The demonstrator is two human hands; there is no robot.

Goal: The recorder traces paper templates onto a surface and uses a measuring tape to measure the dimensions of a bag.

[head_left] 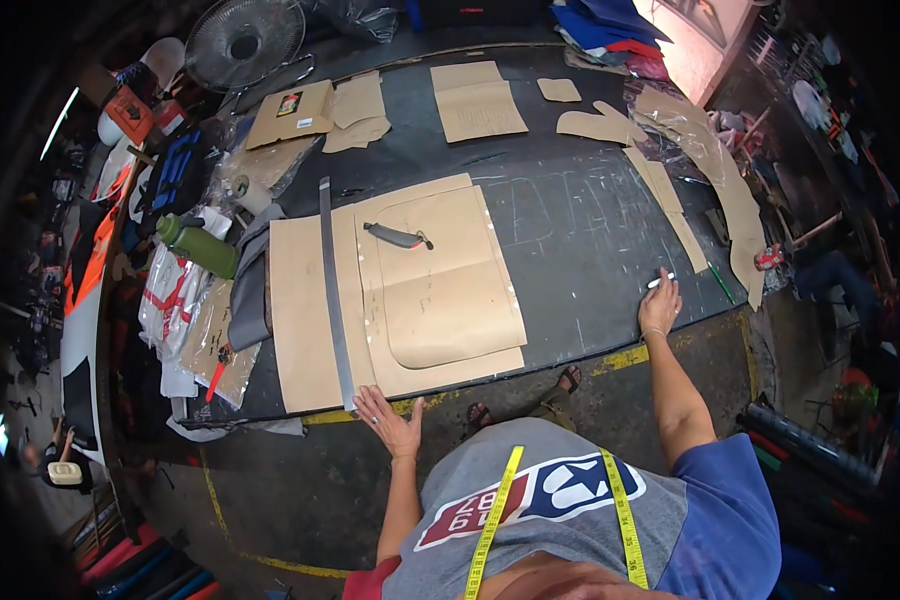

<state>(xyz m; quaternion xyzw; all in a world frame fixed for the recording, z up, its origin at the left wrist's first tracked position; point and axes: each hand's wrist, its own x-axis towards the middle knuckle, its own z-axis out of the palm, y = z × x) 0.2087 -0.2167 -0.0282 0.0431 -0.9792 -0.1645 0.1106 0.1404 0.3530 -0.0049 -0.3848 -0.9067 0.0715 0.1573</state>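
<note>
My left hand (390, 420) is spread open at the table's near edge, its fingertips by the lower end of a long metal ruler (332, 290). The ruler lies lengthwise over brown paper sheets (305, 310). To its right is a paper pattern piece (450, 300) with a rounded outline drawn on it. A black-handled cutter (398, 236) with some red rests on that paper. My right hand (660, 303), over the table's right part, is closed around a short white stick (661, 281), perhaps chalk or a marker. A yellow measuring tape (495, 520) hangs down my front.
Paper pattern pieces (478, 105) lie along the far side of the dark table (570, 270), with long curved ones (725, 190) at right. A green pencil-like stick (720, 284) lies near them. At left are a green bottle (198, 246), folded grey material (253, 285) and orange-handled scissors (217, 375).
</note>
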